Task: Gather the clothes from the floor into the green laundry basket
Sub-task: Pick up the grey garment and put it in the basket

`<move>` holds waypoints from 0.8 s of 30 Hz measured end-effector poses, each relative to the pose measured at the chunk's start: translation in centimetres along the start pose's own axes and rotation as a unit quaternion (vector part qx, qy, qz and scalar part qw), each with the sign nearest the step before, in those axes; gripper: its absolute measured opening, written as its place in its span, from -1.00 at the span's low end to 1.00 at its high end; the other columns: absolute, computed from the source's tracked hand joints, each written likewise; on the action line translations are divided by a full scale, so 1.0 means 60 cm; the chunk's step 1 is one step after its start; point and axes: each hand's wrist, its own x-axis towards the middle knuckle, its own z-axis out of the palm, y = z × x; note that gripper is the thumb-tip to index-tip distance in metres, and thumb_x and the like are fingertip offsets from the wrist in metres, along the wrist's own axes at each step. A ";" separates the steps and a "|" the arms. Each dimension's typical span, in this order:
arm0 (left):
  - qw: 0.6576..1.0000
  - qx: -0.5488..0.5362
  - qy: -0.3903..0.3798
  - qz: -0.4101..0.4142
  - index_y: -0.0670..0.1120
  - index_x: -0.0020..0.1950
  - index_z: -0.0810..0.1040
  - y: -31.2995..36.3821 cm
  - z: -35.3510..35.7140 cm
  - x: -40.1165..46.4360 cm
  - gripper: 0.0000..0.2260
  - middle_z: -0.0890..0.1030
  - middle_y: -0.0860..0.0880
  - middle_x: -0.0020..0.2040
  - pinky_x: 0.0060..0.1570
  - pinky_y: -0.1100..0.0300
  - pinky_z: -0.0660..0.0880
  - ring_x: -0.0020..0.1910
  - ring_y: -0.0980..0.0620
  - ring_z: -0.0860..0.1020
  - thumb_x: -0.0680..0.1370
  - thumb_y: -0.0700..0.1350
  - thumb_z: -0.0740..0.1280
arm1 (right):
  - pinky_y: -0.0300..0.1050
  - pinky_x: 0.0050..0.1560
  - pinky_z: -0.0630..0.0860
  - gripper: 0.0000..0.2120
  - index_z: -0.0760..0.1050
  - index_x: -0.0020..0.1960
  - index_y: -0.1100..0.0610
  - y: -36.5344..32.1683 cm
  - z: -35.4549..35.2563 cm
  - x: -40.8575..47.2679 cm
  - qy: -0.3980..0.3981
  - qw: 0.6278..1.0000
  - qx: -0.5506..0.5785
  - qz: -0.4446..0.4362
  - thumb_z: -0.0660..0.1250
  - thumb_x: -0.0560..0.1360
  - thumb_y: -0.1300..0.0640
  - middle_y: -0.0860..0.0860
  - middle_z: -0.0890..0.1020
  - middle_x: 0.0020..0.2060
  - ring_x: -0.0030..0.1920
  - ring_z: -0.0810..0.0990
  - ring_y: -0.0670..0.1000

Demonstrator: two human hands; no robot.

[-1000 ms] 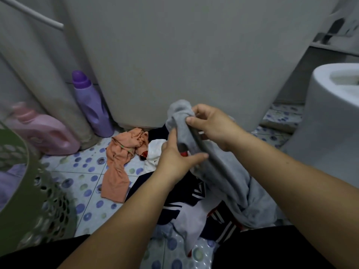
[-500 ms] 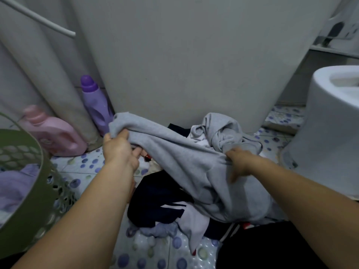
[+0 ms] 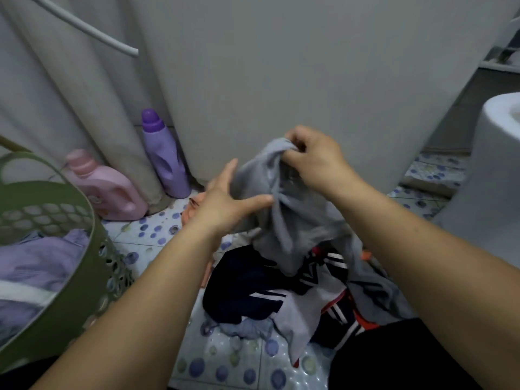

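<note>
Where the floor meets the left edge of view, the green laundry basket stands with lilac cloth inside it. Behind it, a pink bottle and a purple bottle stand by the wall. The left hand, fingers straight and spread, presses flat against the grey garment. The right hand pinches that garment's bunched top, lifting it above the dark striped clothes heaped on the dotted tiles.
</note>
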 end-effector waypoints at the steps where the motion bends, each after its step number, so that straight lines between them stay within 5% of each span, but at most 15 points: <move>1: 0.998 -0.045 -0.037 0.033 0.16 0.38 0.34 0.008 0.008 -0.003 -0.13 0.45 -0.05 0.38 0.30 -0.05 0.46 0.34 -0.01 0.46 0.11 0.12 0.60 | -0.11 -0.12 0.42 -0.88 0.45 -0.17 0.05 -0.031 0.003 -0.001 -0.006 0.999 0.045 -0.026 0.29 0.47 0.25 0.04 0.53 -0.24 -0.17 0.48 0.01; 4: 0.986 -0.133 0.050 0.086 -0.01 0.15 0.48 0.016 0.006 -0.005 -0.58 0.62 0.03 0.06 0.17 0.20 0.53 0.06 0.19 0.59 0.35 -0.22 0.50 | -0.04 -0.12 0.50 -0.71 0.38 -0.29 0.01 -0.082 0.017 -0.007 -0.064 0.984 0.163 -0.038 0.31 0.43 0.36 0.05 0.53 -0.28 -0.21 0.49 0.01; 7: 0.970 -0.175 0.163 0.040 0.04 -0.10 0.51 0.000 -0.027 -0.009 -0.76 0.61 0.02 -0.10 0.26 -0.06 0.49 0.00 0.00 0.57 0.46 -0.31 0.38 | -0.11 -0.22 0.52 -0.79 0.45 -0.14 0.11 -0.065 0.032 -0.010 -0.164 0.948 0.269 0.038 0.34 0.44 0.41 0.09 0.53 -0.18 -0.18 0.51 0.01; 11: 0.929 -0.302 0.213 -0.032 -0.09 0.08 0.53 -0.010 -0.053 -0.023 -0.78 0.60 -0.25 0.10 0.28 -0.15 0.46 0.16 -0.20 0.58 0.52 -0.35 0.29 | -0.10 0.15 0.46 -0.44 0.34 0.37 0.14 0.013 0.030 -0.003 -0.228 0.970 -0.024 0.088 0.42 0.42 0.25 0.13 0.48 0.29 0.22 0.51 0.07; 14: 0.907 -0.364 0.208 -0.038 -0.22 0.26 0.48 -0.004 -0.067 -0.029 -0.70 0.61 -0.23 0.07 0.23 -0.11 0.51 0.12 -0.21 0.59 0.54 -0.34 0.28 | -0.10 0.26 0.42 -0.18 0.17 0.48 0.11 0.062 0.041 -0.014 -0.303 0.938 -0.131 0.108 0.51 0.34 0.13 0.09 0.39 0.39 0.33 0.43 0.09; 17: 0.884 -0.415 0.213 -0.035 -0.14 0.15 0.54 0.005 -0.081 -0.032 -0.78 0.64 -0.11 -0.09 0.06 -0.01 0.58 -0.08 -0.08 0.63 0.54 -0.32 0.30 | 0.04 0.44 0.27 0.05 -0.03 0.53 0.02 0.098 0.064 -0.016 -0.324 0.919 -0.197 0.107 0.56 0.25 0.01 0.06 0.16 0.50 0.48 0.21 0.12; 20: 0.860 -0.453 0.229 -0.048 -0.15 0.14 0.57 0.002 -0.099 -0.033 -0.79 0.65 -0.11 -0.08 -0.05 0.04 0.62 -0.09 -0.07 0.64 0.51 -0.26 0.36 | 0.19 0.48 0.14 0.12 -0.15 0.52 -0.12 0.127 0.073 -0.013 -0.276 0.911 -0.282 0.116 0.55 0.23 -0.05 0.01 -0.06 0.55 0.54 -0.01 0.15; 24: 0.837 -0.496 0.228 -0.033 -0.23 0.31 0.50 -0.019 -0.122 -0.028 -0.59 0.61 -0.22 0.15 -0.03 0.04 0.60 0.07 -0.14 0.64 0.47 -0.18 0.40 | 0.34 0.43 0.07 -0.04 0.01 0.47 -0.22 0.171 0.073 -0.021 -0.255 0.895 -0.330 0.159 0.52 0.25 -0.11 0.02 -0.18 0.52 0.53 -0.17 0.20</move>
